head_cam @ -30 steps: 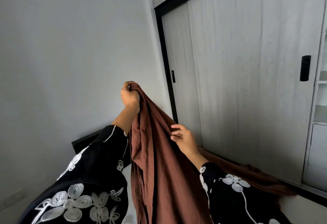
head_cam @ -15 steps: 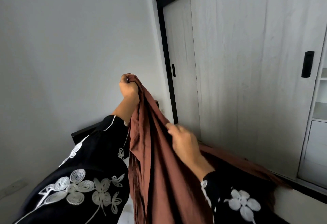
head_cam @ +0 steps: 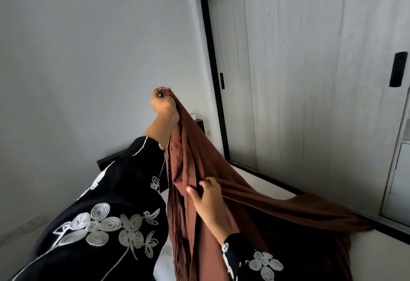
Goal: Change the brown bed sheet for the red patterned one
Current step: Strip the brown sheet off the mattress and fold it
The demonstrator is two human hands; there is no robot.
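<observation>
My left hand [head_cam: 163, 102] fists the brown sheet [head_cam: 193, 154] high at frame centre; my right hand [head_cam: 207, 199] pinches a fold below. It looks soft, light and floppy, so I'd gather it by the edge.

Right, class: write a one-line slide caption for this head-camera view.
Left hand holds the brown sheet high while the right hand grips a fold lower down.

The plain brown sheet [head_cam: 188, 169] hangs bunched in long creased folds from the raised left hand [head_cam: 163, 103], the right hand [head_cam: 208, 198] pinching a fold lower down, its far end trailing right across the white bed [head_cam: 266, 188].
</observation>
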